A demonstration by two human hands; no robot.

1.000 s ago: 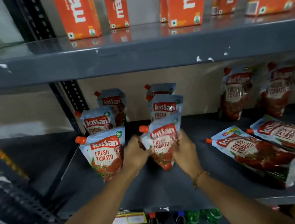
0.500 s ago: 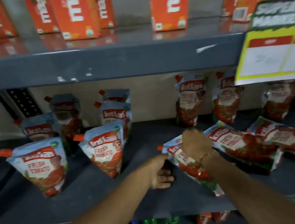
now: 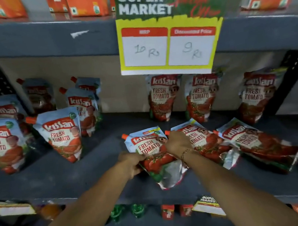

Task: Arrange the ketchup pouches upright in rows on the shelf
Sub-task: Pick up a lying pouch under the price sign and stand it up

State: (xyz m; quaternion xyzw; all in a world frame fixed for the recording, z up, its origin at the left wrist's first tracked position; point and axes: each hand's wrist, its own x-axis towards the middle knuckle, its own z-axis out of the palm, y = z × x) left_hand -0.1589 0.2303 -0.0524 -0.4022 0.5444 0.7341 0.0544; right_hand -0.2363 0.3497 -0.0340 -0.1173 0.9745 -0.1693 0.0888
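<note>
A grey metal shelf (image 3: 61, 175) fills most of the view, with a second shelf board (image 3: 38, 38) above it carrying orange juice cartons (image 3: 86, 1). A yellow and green price sign (image 3: 168, 27) hangs from the upper board's front edge and covers the tops of two pouches standing at the back wall.

On the left, two rows of ketchup pouches stand upright, three deep; the front pair (image 3: 62, 136) lean slightly. Three more upright pouches (image 3: 163, 99) stand against the back wall on the right.

In the middle front, three pouches lie flat side by side, their orange spouts pointing to the back. The two lying to the right (image 3: 257, 143) overlap each other's edges. The leftmost lying pouch (image 3: 152, 156) is the one being handled, its silver bottom near the shelf's front edge.

The left hand (image 3: 130, 163) is closed on that pouch's left edge. The right hand (image 3: 177, 142), a thin bracelet (image 3: 185, 152) at its wrist, grips the pouch's upper right corner and hides part of the neighbouring pouch's spout.

Below, green bottle caps (image 3: 127, 210) show on a lower shelf.
</note>
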